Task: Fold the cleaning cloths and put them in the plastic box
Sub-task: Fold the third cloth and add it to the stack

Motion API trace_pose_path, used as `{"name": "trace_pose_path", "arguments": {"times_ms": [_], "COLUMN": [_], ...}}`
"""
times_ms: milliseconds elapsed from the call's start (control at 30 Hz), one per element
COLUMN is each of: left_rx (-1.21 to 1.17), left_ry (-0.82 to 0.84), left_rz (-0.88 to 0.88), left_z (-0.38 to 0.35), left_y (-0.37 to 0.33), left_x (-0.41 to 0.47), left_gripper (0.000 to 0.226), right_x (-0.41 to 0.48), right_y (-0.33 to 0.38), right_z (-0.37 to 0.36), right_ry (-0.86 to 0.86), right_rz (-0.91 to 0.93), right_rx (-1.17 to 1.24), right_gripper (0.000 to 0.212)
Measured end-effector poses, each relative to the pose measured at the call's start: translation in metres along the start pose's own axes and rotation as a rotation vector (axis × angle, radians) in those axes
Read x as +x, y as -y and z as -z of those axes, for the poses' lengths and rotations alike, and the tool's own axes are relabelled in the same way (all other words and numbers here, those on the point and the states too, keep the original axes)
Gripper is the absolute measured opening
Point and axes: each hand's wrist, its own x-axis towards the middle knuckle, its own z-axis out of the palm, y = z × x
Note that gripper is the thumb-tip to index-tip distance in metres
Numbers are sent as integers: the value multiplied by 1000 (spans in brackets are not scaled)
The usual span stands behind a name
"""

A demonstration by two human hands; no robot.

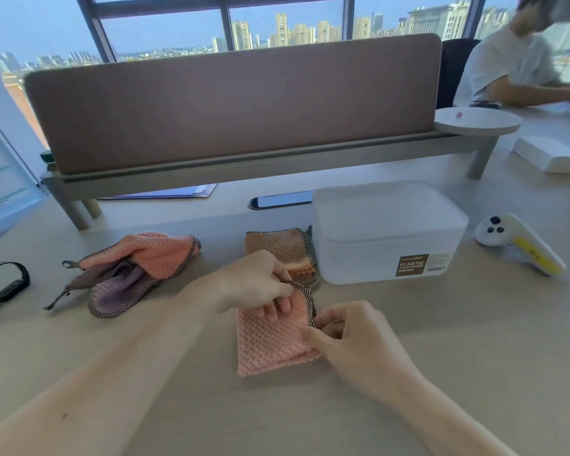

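Observation:
A pink cleaning cloth (270, 343) lies folded on the desk in front of me. My left hand (257, 281) pinches its checked top edge, and my right hand (356, 340) grips its right edge. Behind it a folded brown and orange cloth (283, 248) rests against the white plastic box (389, 232), whose lid is on. To the left sits a loose heap of pink, brown and purple cloths (129, 271), unfolded.
A phone (280, 201) lies behind the box under the desk divider (231, 106). A white and yellow controller (520, 245) sits right of the box. A black wristband (4, 281) is at the left edge. Another person sits at the far right.

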Motion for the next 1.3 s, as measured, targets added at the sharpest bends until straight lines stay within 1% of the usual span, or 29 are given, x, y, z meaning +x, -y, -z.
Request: {"name": "trace_pose_path", "arguments": {"times_ms": [100,167,233,300,333,367,400,433,500,533,567,600,667,733,767,833,933,1000,1067,1167,1233,1300], "left_rx": [122,218,325,411,446,478,499,503,484,480,481,486,569,668,671,596,513,452,334,163,112,109], "left_ry": [-67,-140,-252,-397,-465,-515,-538,-533,-477,-449,-431,-422,-435,-469,-468,-441,-290,-194,-124,-87,-80,-62], "left_rz": [-59,-94,-114,-148,-174,-201,-230,-253,-268,-272,-269,-260,-254,-274,-268,-224,-66,-17,20,75,78,51], "left_z": [-4,-8,-13,-16,-17,-18,-19,-19,-19,-19,-20,-22,-27,-33,-34,-33,-21,-11,-4,4,8,8], "left_y": [3,6,8,12,15,19,23,29,40,45,47,48,48,47,45,42,33,24,16,11,10,7], "left_x": [2,2,0,-8,-13,-19,-24,-27,-29,-28,-26,-25,-24,-25,-26,-25,-18,-13,-12,-12,-9,-7], "left_gripper": [7,10,17,24,25,25,24,24,31,37,41,43,44,44,42,38,43,46,49,46,38,32], "right_x": [0,-2,-5,-12,-15,-18,-20,-22,-21,-19,-19,-18,-19,-20,-21,-21,-19,-19,-17,-16,-16,-17], "right_y": [-3,-5,-5,-3,0,1,2,2,-6,-14,-20,-28,-41,-48,-49,-52,-55,-57,-59,-59,-58,-56], "right_z": [-1,-4,-4,1,4,6,7,6,-3,-8,-11,-14,-17,-20,-20,-24,-26,-26,-27,-28,-27,-25], "right_ry": [-23,-32,-28,-81,-155,-249,-314,-327,-229,-166,-118,-91,-70,-54,-53,-71,-72,-61,-68,-67,-45,-15], "right_rz": [26,38,46,88,160,278,399,509,704,767,783,766,670,608,597,603,609,609,622,610,596,580], "right_rx": [-75,-119,-186,-358,-464,-551,-589,-593,-639,-688,-742,-786,-844,-866,-873,-875,-850,-841,-833,-807,-782,-746], "right_gripper": [15,27,39,46,47,47,45,43,41,44,50,59,78,89,92,95,96,97,97,97,96,95]}}
